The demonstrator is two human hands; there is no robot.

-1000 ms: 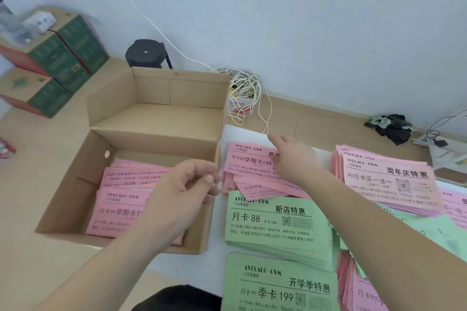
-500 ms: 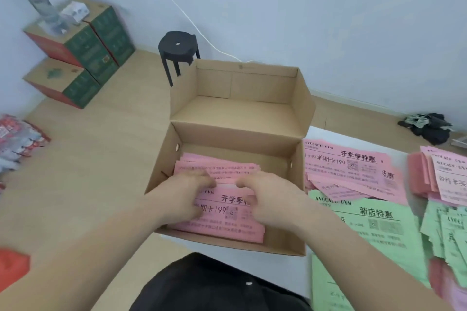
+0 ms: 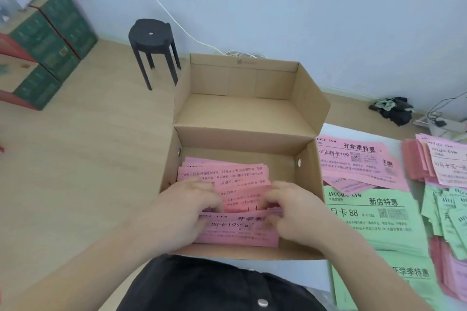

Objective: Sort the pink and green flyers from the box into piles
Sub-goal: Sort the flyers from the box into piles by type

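In the centre of the frame, the open brown cardboard box [image 3: 308, 179] has its flap lid standing up behind it and holds a loose stack of thin pink paper flyers [image 3: 227, 177] printed in black. The left hand [image 3: 187, 207] and right hand [image 3: 295, 212] are both inside, fingers curled round the nearest sheets and gripping them. To the right lie a sorted pink pile [image 3: 358, 159] and a flat green flyer pile [image 3: 379, 225].

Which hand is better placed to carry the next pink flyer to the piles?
Likely the right hand: both touch the pink flyers in the box, but the piles lie on its side.
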